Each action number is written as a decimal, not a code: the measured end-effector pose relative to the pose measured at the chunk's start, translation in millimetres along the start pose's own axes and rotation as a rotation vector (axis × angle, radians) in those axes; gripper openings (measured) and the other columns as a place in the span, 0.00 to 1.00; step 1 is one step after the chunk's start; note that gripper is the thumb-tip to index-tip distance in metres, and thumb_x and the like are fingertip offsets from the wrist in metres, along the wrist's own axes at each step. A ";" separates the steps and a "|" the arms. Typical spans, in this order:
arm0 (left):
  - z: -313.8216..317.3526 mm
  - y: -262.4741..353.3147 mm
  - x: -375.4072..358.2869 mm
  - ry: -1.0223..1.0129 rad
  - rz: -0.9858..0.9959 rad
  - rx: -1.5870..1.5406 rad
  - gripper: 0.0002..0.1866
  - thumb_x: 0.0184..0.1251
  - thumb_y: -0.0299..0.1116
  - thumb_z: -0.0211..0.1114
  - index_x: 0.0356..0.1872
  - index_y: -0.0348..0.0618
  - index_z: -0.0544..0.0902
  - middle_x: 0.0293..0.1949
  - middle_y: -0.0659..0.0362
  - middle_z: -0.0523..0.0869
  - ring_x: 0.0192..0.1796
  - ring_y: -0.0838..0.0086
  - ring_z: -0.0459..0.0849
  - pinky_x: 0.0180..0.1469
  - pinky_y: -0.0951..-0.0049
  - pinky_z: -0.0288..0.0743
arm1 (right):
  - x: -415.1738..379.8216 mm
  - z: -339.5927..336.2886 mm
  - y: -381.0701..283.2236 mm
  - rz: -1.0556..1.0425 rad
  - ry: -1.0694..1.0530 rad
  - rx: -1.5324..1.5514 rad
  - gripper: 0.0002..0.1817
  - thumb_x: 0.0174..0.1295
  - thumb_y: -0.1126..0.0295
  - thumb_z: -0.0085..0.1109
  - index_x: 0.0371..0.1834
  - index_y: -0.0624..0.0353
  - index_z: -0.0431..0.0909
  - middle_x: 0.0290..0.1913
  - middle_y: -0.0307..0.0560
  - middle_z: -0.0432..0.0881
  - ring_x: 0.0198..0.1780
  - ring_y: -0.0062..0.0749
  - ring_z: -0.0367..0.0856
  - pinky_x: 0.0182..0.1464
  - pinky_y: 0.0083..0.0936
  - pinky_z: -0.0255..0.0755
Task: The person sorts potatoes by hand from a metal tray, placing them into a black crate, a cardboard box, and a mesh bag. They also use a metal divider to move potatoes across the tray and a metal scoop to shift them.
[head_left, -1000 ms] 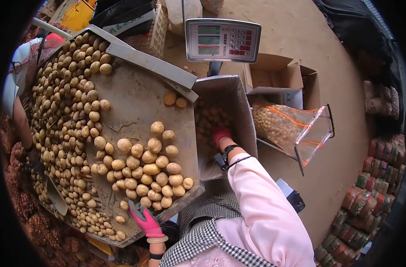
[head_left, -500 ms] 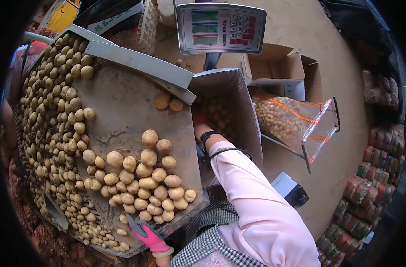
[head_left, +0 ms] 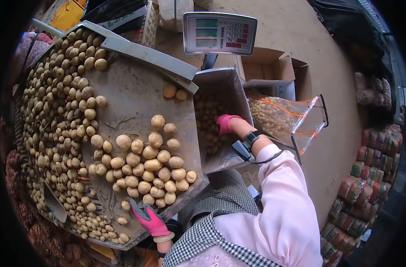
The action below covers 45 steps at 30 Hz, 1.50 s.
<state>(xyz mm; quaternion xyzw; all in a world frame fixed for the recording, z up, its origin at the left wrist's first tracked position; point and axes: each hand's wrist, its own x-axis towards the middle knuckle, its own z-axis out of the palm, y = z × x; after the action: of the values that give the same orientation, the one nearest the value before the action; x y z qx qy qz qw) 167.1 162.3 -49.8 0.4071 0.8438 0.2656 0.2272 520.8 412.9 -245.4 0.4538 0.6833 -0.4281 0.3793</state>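
My left hand point(head_left: 150, 221), in a pink and grey glove, rests at the front edge of a metal sorting table point(head_left: 127, 111). Its fingers are apart, close to a single small potato point(head_left: 126, 205) and the heap of larger potatoes point(head_left: 153, 165). In a pink glove too, my right hand point(head_left: 226, 124) reaches down into a deep grey-walled bin point(head_left: 243, 99) beside the table. Potatoes point(head_left: 207, 111) lie in the shadow at the bottom of that bin. The right fingers are hidden from view.
A scale display point(head_left: 220, 33) stands behind the bin. To the right are an opened cardboard box point(head_left: 267, 66) and a clear bag of potatoes point(head_left: 272, 113) on a metal frame point(head_left: 294, 142). Many smaller potatoes point(head_left: 56, 120) cover the table's left side. Stacked packed bags point(head_left: 363, 187) line the far right.
My right hand has moved right and up inside the bin, so its pink glove shows more. The view has shifted slightly. My left hand stays at the table edge.
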 end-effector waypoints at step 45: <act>40.2 27.1 7.7 -0.210 -0.092 -0.149 0.40 0.65 0.40 0.64 0.74 0.35 0.58 0.65 0.39 0.70 0.64 0.46 0.74 0.65 0.56 0.70 | -190.9 -59.4 58.3 -1.132 0.846 2.123 0.15 0.74 0.64 0.52 0.59 0.57 0.78 0.43 0.42 0.81 0.38 0.27 0.77 0.39 0.24 0.75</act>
<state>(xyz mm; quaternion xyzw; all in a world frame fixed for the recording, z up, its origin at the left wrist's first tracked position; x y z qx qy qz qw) 202.2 193.4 -64.3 0.3757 0.8112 0.2727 0.3557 625.6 424.6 -65.7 0.2798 0.1711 -0.6859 -0.6496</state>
